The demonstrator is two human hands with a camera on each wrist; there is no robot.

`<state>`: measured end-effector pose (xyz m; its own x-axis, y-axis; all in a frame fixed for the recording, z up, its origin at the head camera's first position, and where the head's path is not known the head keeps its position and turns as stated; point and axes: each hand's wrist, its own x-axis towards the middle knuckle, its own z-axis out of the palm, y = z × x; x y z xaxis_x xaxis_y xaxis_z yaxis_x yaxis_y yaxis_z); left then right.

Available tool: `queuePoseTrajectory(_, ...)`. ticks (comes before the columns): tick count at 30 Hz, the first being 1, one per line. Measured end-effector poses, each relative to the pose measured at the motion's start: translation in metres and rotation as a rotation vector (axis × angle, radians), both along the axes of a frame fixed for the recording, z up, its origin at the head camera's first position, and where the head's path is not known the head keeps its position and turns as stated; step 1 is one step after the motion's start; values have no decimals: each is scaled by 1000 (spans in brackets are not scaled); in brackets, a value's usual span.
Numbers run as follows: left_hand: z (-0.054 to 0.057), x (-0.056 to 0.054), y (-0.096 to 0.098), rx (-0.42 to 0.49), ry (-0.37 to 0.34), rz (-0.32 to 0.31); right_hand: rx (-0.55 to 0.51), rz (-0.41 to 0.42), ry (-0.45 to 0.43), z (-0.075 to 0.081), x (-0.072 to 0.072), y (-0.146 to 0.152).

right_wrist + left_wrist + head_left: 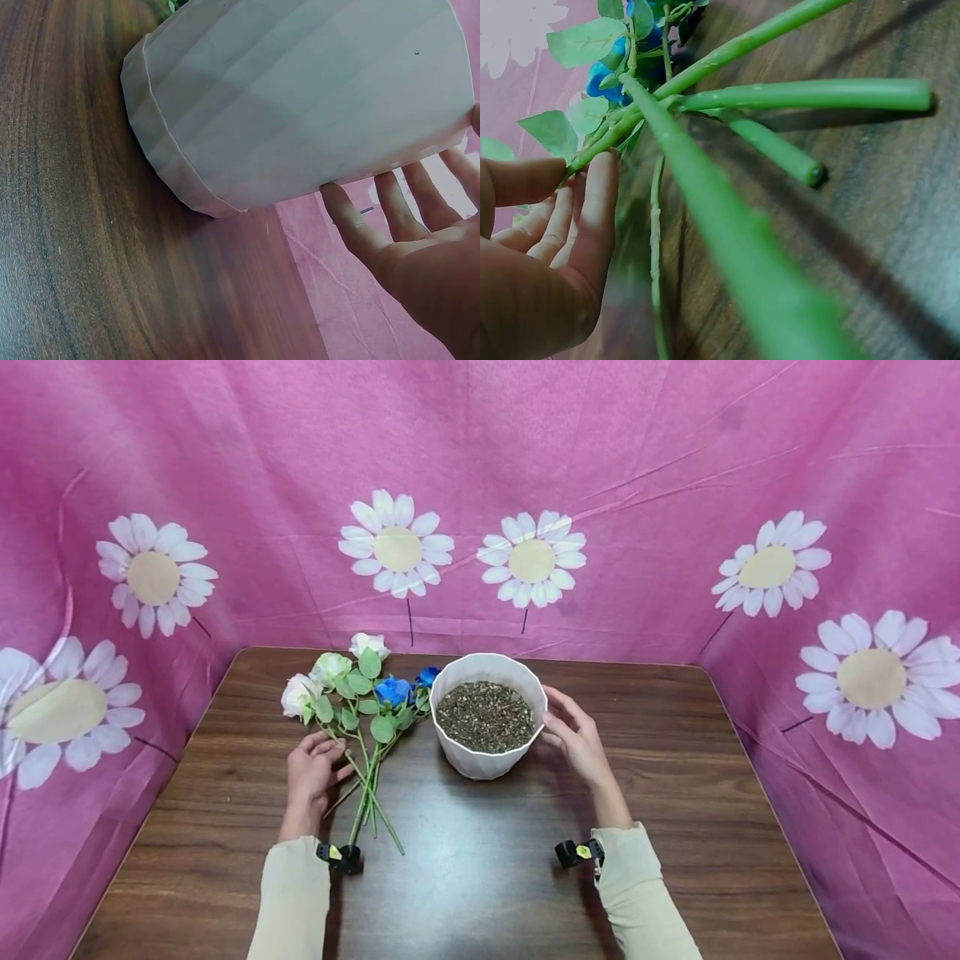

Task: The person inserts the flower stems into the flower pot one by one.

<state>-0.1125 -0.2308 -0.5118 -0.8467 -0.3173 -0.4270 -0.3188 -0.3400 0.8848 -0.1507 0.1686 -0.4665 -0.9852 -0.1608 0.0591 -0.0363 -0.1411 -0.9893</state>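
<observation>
Several long-stemmed roses with green leaves lie crossed on the left of the table, among them a white rose and a blue rose. My left hand is beside their stems. In the left wrist view, its thumb and index finger pinch one green rose stem. A white faceted flowerpot filled with dark, grainy soil stands upright right of the roses. My right hand touches the pot's right side near the rim, fairly straight fingers resting against the wall.
The brown wooden table reaches back to a pink cloth printed with large daisies, which hangs around its back and sides. Blue rose heads lie close against the pot's left side. Loose stem ends point toward the front edge.
</observation>
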Motion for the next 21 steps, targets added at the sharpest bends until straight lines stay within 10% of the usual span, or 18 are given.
queuePoseTrajectory(21,28,-22,-3,48,203,252,3,11,9,-3,-1,1)
